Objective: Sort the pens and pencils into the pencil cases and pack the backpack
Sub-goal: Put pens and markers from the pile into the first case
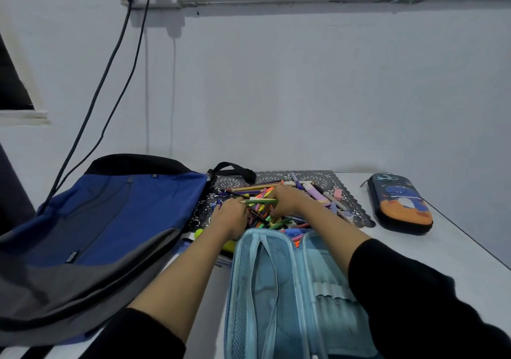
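1. A light blue pencil case (276, 289) lies open at front centre, with a mesh pocket on its left and elastic loops on its right.
2. Just beyond it, loose pens and pencils (260, 217) are heaped on a dark lacy mat (320, 177).
3. The left hand (229, 217) reaches into the heap with curled fingers; whether it holds anything cannot be told.
4. The right hand (287, 201) pinches one end of a green pencil (260, 201) above the heap.
5. A blue and grey backpack (96, 220) lies flat at left.
6. A dark pencil case (401, 204) with orange print lies closed on the table (456, 248) at right, well apart from the heap.
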